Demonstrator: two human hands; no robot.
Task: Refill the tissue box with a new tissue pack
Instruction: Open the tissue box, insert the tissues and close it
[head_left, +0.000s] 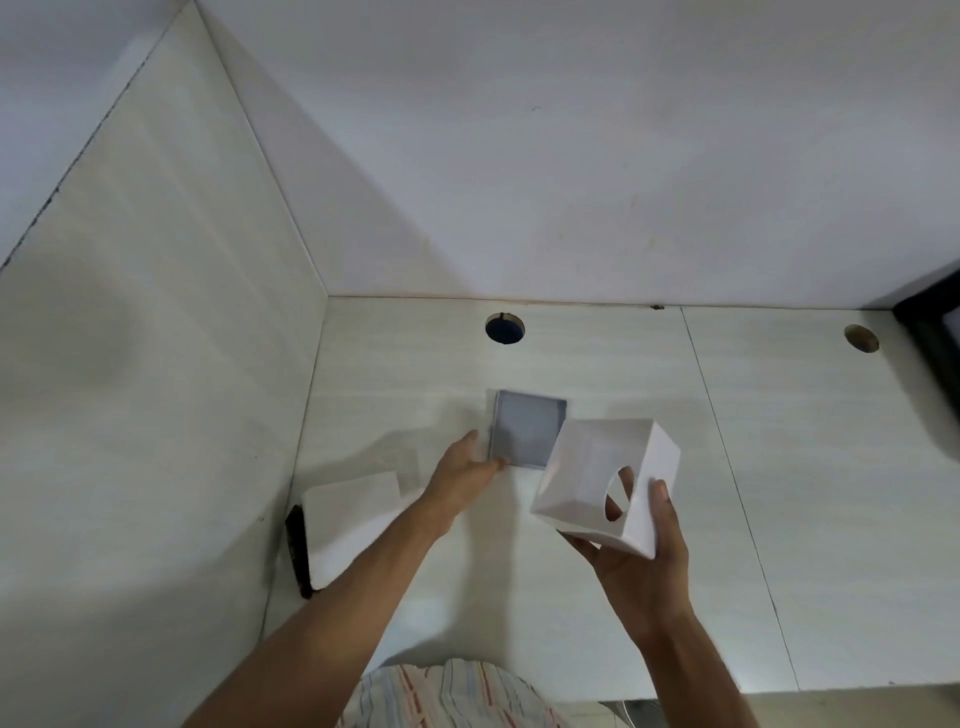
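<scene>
My right hand holds up a white cube-shaped tissue box cover, tilted above the desk, with its round opening facing me and a fingertip showing through the hole. A grey square base plate lies flat on the desk just behind it. My left hand reaches forward, its fingertips touching the base plate's near left edge. A white tissue pack lies on the desk at the left, by the side panel.
A black flat object stands wedged between the tissue pack and the left side panel. Two round cable holes sit at the back of the white desk. A dark frame edge is at far right.
</scene>
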